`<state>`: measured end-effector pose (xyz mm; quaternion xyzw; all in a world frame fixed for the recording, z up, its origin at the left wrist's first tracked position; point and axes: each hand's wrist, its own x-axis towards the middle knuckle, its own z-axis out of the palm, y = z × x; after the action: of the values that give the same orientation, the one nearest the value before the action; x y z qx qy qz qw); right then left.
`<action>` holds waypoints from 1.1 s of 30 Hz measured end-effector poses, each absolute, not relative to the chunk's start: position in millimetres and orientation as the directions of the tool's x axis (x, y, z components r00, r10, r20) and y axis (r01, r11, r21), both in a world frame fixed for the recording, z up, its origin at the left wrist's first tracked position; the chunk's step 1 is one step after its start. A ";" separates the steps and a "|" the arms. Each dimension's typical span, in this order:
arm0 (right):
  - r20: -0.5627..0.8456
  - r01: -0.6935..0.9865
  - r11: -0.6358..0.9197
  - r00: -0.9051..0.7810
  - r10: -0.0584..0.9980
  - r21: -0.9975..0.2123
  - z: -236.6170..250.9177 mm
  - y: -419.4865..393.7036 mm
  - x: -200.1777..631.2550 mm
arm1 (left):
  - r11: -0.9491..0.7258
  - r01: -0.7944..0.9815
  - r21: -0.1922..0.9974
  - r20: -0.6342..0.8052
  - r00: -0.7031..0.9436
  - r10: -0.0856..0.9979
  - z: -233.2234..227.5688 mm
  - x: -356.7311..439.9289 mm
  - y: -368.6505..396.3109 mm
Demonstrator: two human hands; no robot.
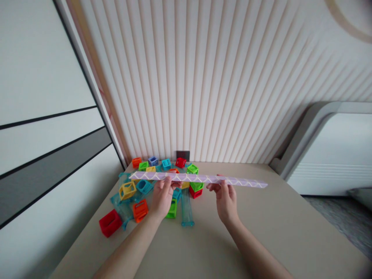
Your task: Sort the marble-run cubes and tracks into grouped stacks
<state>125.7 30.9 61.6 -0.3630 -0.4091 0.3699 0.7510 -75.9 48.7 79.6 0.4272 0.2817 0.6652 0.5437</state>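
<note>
We hold the long segmented bar (197,179) level above the table (261,232), our left hand (162,197) gripping it left of its middle, our right hand (225,198) just right of the middle. Beneath and behind the bar, hollow blocks (139,210) lie scattered across the table's left part, reaching back to the ribbed wall (203,97). A cabinet (334,155) stands at the right.
</note>
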 end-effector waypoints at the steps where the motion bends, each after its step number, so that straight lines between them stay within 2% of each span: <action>1: 0.319 -0.284 0.429 0.360 0.876 -0.858 59.2 27.5 123.5 | -0.249 -0.470 0.847 0.259 -0.044 0.965 75.9 -75.0 47.5; 9: 0.206 -0.430 0.270 0.192 0.960 -0.861 64.4 6.0 108.5 | -0.220 -0.401 0.889 0.229 -0.025 0.973 50.2 -65.2 25.6; 15: 0.175 -0.511 0.165 0.030 0.984 -0.843 64.1 3.7 109.4 | -0.251 -0.430 0.867 0.296 0.040 0.954 54.7 -67.4 15.7; 26: 0.208 -0.447 0.209 0.053 0.977 -0.870 66.7 5.3 121.1 | -0.195 -0.378 0.905 0.294 0.224 0.929 59.5 -73.3 8.3; 33: 0.172 -0.548 0.156 0.023 0.985 -0.822 69.5 2.5 116.9 | -0.209 -0.372 0.904 0.326 0.288 0.900 60.6 -74.2 6.4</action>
<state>116.9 2.5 69.5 -0.2844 -0.3842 0.5839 0.6562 -74.2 6.4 60.6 0.5526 0.2390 0.5467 0.5819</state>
